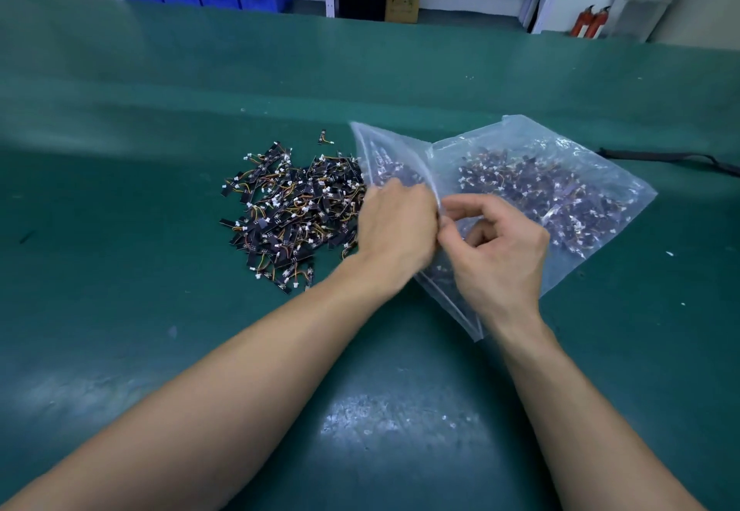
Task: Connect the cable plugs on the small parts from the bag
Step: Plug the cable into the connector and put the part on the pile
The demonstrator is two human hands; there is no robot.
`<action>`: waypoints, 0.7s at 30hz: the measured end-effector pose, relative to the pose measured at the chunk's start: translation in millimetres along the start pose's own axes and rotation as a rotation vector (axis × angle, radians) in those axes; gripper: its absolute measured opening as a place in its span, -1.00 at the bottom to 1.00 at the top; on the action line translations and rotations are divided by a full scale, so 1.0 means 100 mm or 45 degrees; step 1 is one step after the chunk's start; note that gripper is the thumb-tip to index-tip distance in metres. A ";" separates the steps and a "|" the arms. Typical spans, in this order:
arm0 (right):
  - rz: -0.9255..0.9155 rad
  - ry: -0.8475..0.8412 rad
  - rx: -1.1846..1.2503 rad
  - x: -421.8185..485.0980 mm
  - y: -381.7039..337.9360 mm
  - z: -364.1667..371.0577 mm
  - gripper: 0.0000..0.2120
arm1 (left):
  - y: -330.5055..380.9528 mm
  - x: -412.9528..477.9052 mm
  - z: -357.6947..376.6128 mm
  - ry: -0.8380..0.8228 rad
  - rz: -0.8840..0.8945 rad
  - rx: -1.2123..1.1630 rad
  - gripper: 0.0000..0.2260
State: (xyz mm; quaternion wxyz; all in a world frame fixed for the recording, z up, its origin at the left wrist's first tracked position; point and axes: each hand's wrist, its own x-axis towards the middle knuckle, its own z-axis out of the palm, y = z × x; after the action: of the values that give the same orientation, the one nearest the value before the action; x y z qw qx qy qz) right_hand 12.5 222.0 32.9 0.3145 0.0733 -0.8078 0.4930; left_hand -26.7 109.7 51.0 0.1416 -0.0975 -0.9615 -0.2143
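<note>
So both hands are on the bag, right at its open rim: left hand grips the lifted flap, right hand pinches the rim with curled fingers, the two nearly touching. The bag lies on the tabletop right of the middle, with lots of parts inside. A loose pile sits just left of it, partly under the flap. A black cable runs off the right edge

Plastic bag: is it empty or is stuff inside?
Not empty: lots of small parts show through the plastic bag.
</note>
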 end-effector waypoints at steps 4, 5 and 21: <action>0.130 0.101 0.113 0.06 0.01 -0.06 -0.82 | 0.13 0.09 0.15 -0.074 -0.024 -0.053 -0.87; 0.127 0.107 0.131 0.06 0.01 -0.07 -0.83 | 0.13 0.10 0.19 -0.092 -0.015 -0.048 -0.81; -0.001 -0.212 -0.030 -0.06 0.07 0.08 -0.84 | -0.67 -0.20 -0.16 -0.055 0.231 -0.051 -0.88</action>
State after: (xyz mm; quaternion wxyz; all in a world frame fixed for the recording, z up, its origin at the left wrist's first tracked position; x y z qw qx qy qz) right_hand 10.6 217.9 21.3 0.2473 0.1107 -0.8369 0.4756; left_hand -21.2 40.3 32.7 0.1377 -0.1917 -0.9471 -0.2177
